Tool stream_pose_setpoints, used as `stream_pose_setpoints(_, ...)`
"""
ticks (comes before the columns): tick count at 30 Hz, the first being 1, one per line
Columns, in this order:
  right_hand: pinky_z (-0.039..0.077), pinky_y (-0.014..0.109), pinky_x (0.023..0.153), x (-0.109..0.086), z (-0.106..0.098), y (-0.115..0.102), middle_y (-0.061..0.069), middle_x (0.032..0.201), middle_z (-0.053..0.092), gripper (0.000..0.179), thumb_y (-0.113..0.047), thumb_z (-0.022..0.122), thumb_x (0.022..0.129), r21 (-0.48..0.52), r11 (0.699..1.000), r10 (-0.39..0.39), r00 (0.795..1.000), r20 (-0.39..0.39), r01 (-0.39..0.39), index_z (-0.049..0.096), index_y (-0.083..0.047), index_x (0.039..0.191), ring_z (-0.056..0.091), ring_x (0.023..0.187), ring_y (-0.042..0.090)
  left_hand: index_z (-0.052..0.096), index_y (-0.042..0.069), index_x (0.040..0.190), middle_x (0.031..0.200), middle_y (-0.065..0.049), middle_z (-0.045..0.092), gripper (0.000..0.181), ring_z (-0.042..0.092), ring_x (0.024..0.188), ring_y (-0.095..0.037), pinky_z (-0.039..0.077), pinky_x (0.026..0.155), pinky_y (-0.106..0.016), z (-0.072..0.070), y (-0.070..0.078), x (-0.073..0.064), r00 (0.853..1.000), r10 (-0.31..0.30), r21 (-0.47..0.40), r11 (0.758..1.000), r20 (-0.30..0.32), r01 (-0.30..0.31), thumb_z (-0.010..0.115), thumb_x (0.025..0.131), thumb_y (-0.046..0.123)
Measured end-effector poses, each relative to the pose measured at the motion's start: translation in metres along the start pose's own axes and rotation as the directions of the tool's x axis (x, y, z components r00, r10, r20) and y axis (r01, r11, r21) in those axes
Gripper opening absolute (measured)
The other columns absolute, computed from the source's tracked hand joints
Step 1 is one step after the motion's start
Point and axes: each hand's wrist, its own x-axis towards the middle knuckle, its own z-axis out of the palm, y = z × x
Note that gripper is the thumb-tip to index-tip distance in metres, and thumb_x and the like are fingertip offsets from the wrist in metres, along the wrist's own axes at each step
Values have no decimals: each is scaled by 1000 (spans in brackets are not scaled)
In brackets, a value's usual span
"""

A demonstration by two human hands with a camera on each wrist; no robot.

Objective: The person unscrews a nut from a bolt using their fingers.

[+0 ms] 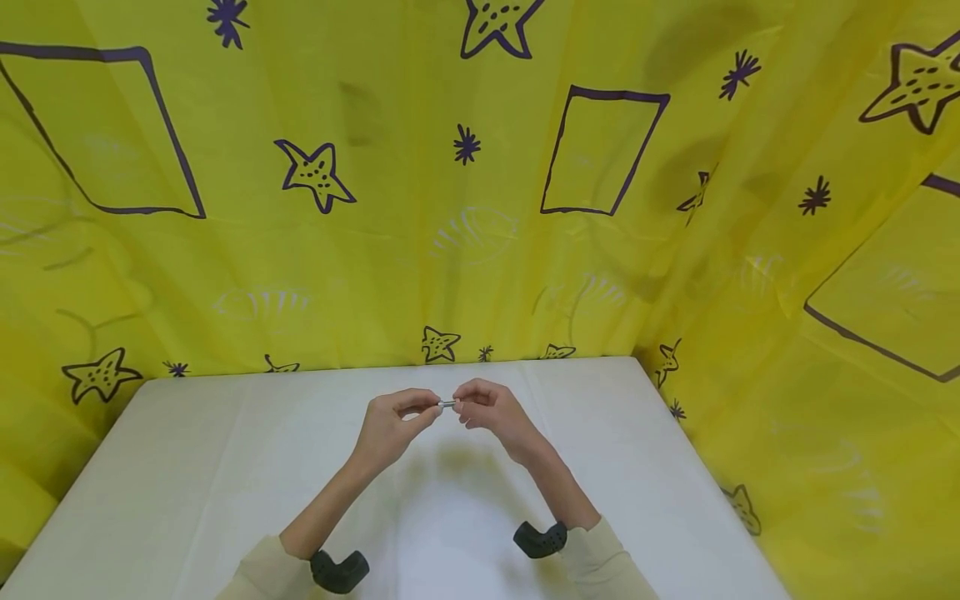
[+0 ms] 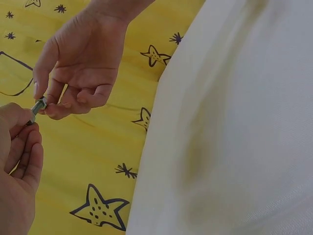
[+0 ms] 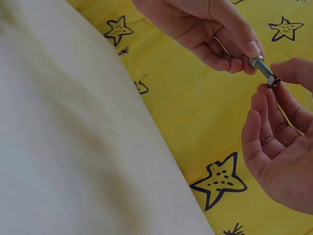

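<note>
A small silver threaded bolt (image 3: 264, 68) spans the gap between the two hands, held above the white table. My left hand (image 1: 392, 425) pinches one end between thumb and fingertips. At the other end, a hex-shaped piece (image 3: 272, 81) with a dark face sits between the thumb and fingertips of my right hand (image 1: 495, 414). Bare thread shows between the two ends in the right wrist view. Seen from the left wrist, the bolt (image 2: 37, 108) slants between both sets of fingertips; the right hand's other fingers (image 2: 93, 98) curl loosely beside it.
The white table (image 1: 300, 483) lies beneath both forearms, with soft shadows on it. A yellow curtain (image 1: 390, 275) with dark stars and outlined squares rises along its back and sides. A dark curved mount sits at the left wrist (image 1: 340, 572) and another at the right wrist (image 1: 540, 541).
</note>
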Motion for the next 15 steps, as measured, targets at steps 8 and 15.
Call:
stream_pose_setpoints(8, 52, 28, 76, 2, 2, 1, 11, 100, 62, 17, -3, 66, 93, 5, 999, -53, 998, 17, 53, 61, 6, 107, 61, 81, 18, 76, 5, 95, 90, 0, 73, 8, 69, 85, -16, 58, 86, -39, -2, 0, 0, 1000, -12, 12, 1000, -5, 12, 76, 87, 3)
stream_pose_setpoints(15, 51, 26, 74, 3, 2, 1, 8, 101, 60, 16, 0, 65, 93, 16, 997, -71, 997, 22, 71, 60, 8, 106, 61, 82, 19, 76, 6, 94, 89, -1, 74, 8, 69, 84, -16, 58, 85, -36, -2, -2, 0, 1000, -11, -1, 1000, -3, 11, 77, 86, 4)
